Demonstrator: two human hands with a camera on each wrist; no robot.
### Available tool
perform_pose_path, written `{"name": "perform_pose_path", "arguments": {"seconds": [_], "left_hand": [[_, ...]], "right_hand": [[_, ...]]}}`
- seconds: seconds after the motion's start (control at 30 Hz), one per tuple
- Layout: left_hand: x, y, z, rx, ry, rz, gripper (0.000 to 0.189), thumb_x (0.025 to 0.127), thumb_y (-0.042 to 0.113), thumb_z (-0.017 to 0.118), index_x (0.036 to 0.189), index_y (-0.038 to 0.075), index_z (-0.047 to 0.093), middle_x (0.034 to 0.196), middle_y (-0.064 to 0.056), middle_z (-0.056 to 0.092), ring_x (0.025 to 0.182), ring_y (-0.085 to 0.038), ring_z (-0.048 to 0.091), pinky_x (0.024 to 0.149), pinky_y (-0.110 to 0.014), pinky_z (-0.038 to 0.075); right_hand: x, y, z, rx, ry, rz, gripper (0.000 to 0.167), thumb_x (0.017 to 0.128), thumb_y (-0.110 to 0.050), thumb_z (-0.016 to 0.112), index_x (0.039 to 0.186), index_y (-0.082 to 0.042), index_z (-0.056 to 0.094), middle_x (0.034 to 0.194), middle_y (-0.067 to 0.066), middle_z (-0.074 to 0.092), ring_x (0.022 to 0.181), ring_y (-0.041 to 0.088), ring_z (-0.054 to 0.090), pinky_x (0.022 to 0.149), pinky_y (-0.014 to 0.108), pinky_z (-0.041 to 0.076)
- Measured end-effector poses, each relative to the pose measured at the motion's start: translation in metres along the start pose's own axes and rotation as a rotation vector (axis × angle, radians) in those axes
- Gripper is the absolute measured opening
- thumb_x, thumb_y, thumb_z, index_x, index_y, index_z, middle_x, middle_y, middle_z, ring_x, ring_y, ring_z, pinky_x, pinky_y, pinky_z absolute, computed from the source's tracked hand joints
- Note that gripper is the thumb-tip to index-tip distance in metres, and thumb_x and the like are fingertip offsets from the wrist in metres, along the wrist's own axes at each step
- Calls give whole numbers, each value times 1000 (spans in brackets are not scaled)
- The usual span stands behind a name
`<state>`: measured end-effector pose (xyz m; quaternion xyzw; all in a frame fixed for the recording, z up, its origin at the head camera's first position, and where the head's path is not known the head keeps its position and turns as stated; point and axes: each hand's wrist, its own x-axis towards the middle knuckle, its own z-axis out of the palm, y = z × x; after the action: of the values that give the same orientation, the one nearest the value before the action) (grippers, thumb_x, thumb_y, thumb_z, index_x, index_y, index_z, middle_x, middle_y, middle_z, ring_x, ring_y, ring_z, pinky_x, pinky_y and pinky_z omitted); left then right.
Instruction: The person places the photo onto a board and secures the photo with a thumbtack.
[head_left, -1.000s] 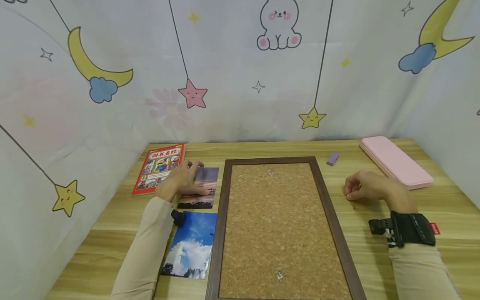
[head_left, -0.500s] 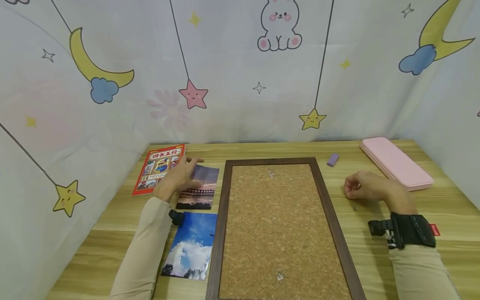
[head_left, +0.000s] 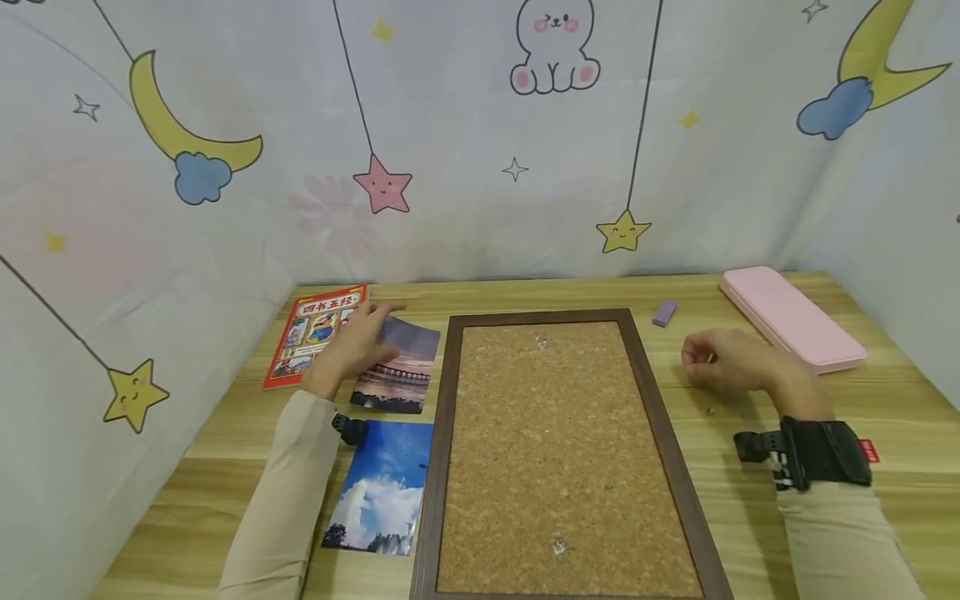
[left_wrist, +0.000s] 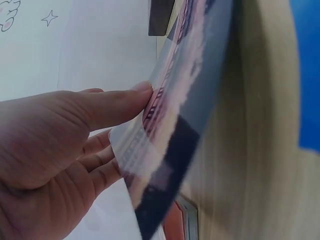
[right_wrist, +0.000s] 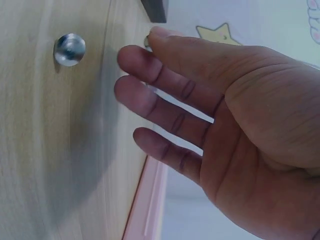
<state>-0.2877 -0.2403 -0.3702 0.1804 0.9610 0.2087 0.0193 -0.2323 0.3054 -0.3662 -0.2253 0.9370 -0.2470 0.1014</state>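
My left hand (head_left: 352,346) pinches a glossy sunset photo (head_left: 408,358) between thumb and fingers. In the left wrist view the photo (left_wrist: 165,150) is bent and raised off the wood. A sky-and-cloud photo (head_left: 382,492) lies flat just nearer. To the right is a framed cork board (head_left: 555,450) with clear pins near its top and bottom. Beyond its right side, my right hand (head_left: 731,362) holds a tiny shiny piece, apparently a thumbtack (right_wrist: 147,42), at the thumb tip; the index finger is mostly hidden. Another metal thumbtack (right_wrist: 70,50) sits on the table below that hand.
A red-covered book (head_left: 318,333) lies at the back left, partly behind the left hand. A purple eraser-like block (head_left: 664,313) and a pink case (head_left: 795,319) lie at the back right. A patterned curtain (head_left: 465,233) hangs behind the table (head_left: 187,500).
The left hand has shifted slightly left and away, now lifting the sunset photo's far left edge so it bends. The right hand stays beside the loose thumbtack, marginally higher in view.
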Motion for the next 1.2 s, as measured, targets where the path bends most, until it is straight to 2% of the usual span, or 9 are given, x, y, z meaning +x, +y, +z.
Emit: {"name": "perform_pose_path", "arguments": {"seconds": [0.17,0.27,0.43,0.6,0.67,0.9,1.2], "left_hand": [[-1,0,-3,-16,13,-7,72,93,10,72,155,11,35,152,-29,31,127,-46,46,96,-60,45],[0,0,-4,-20,33,-4,70,92,8,72,153,9,37,148,-28,39,123,-45,51,96,-59,45],[-1,2,-6,-45,59,19,67,93,7,70,152,7,37,128,-29,58,105,-41,61,86,-55,49],[-1,3,-8,-77,54,20,62,98,11,66,152,8,36,113,-26,61,83,-33,63,73,-47,50],[-1,4,-9,-88,50,14,61,99,13,64,152,9,36,111,-23,61,79,-30,62,71,-45,50],[2,7,-12,-99,48,1,57,101,16,61,152,12,37,115,-24,60,83,-31,64,75,-47,51],[0,13,-16,-164,24,-7,56,103,18,59,154,14,36,131,-27,56,99,-35,65,83,-52,50]], "right_hand": [[3,-3,-1,38,40,-12,13,91,0,65,86,-10,60,73,-2,53,64,11,47,57,27,38],[6,-4,-1,65,43,-17,12,94,0,65,88,-9,60,74,-1,55,65,11,48,58,27,40],[8,-9,-3,66,51,-23,5,95,-2,66,93,-5,63,78,2,61,70,13,54,62,28,45],[9,-12,-4,73,55,-9,4,97,-4,65,101,-2,64,83,3,65,76,16,60,64,29,48],[9,-14,-4,86,62,-10,6,97,-3,64,102,-1,64,84,5,65,77,18,61,65,30,49],[9,-17,-5,128,70,-9,9,98,-1,62,105,4,61,87,7,65,79,24,64,67,31,52],[10,-17,-4,138,66,-11,9,97,1,62,105,4,60,87,8,65,80,25,65,69,36,54]]}}
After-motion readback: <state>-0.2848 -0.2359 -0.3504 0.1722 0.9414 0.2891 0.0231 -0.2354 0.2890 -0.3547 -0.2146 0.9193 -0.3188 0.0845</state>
